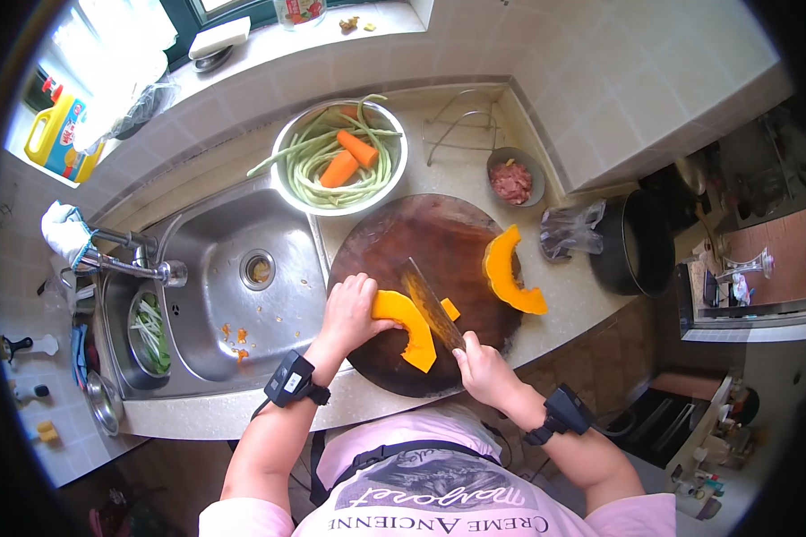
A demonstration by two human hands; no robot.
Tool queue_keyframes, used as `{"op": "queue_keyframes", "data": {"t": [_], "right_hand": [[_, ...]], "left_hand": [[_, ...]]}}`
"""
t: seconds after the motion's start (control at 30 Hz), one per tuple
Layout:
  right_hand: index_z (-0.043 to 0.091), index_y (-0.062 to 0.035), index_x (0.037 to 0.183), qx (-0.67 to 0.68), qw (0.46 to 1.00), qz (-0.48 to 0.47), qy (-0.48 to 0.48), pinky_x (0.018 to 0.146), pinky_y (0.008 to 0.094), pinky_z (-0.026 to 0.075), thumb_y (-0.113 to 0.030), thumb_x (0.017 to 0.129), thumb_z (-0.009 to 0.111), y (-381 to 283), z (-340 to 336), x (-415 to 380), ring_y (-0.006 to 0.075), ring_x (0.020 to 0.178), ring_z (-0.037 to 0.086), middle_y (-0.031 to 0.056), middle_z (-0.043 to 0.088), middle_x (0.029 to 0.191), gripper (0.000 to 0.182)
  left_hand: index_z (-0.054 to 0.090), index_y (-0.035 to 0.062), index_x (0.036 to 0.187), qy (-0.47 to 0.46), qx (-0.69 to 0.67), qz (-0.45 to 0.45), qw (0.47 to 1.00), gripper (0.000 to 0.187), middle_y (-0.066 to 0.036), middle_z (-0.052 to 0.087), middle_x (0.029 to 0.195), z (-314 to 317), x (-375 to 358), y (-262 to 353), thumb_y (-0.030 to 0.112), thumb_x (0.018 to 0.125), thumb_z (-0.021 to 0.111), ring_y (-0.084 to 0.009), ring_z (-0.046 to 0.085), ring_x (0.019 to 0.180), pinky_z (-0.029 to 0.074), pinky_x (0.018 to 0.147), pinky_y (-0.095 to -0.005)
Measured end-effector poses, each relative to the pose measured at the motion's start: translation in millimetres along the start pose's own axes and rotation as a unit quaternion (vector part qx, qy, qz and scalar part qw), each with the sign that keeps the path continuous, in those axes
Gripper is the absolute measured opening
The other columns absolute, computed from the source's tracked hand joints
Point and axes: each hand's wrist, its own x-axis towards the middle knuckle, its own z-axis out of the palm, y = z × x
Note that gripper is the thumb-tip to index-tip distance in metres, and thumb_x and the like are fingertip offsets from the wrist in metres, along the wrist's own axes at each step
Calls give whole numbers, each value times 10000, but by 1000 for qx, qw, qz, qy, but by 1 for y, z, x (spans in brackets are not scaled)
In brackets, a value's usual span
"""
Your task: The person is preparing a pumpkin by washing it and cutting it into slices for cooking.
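A curved pumpkin slice lies on the round wooden cutting board, and my left hand is closed on its upper left end. My right hand grips the handle of a cleaver, whose broad blade stands just right of the slice, with wet orange residue on it. Close against the far side of the blade sits a small cut pumpkin piece. Another curved pumpkin wedge rests at the board's right edge, partly over the counter.
Behind the board, a white bowl holds long beans and carrot pieces. Left is a steel sink with orange scraps and a bowl of greens. At right are a bowl of raw meat, a plastic bag and a dark pot.
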Motion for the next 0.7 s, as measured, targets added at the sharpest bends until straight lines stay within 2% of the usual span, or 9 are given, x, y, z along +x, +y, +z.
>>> {"op": "queue_keyframes", "data": {"t": [0.23,0.5,0.6,0.7], "right_hand": [[404,43,923,9,1000,14,17,530,496,451,-121,876,444,-5,15,26,431,606,561,265,559,626,176],[402,8,913,-62,996,40,47,546,490,482,-165,888,421,-16,27,32,398,636,599,243,587,650,176],[416,45,921,-24,997,5,79,521,488,463,-138,874,442,-10,30,30,410,603,577,260,562,616,191],[415,52,937,1,997,39,61,557,494,464,-136,871,443,-12,31,17,419,642,578,276,565,648,201]], "left_hand": [[473,54,832,6,-3,-5,1000,589,-103,481,834,3,-1,-1,438,500,774,-281,484,803,388,682,-365],[484,62,819,32,12,20,999,580,-89,494,817,2,3,-4,420,479,788,-277,492,801,392,665,-368],[484,62,821,21,36,27,999,582,-89,496,820,0,3,-3,420,479,788,-276,490,800,389,658,-366],[487,64,832,-4,53,33,998,593,-88,498,835,-2,0,1,444,483,780,-273,487,811,376,665,-370]]}}
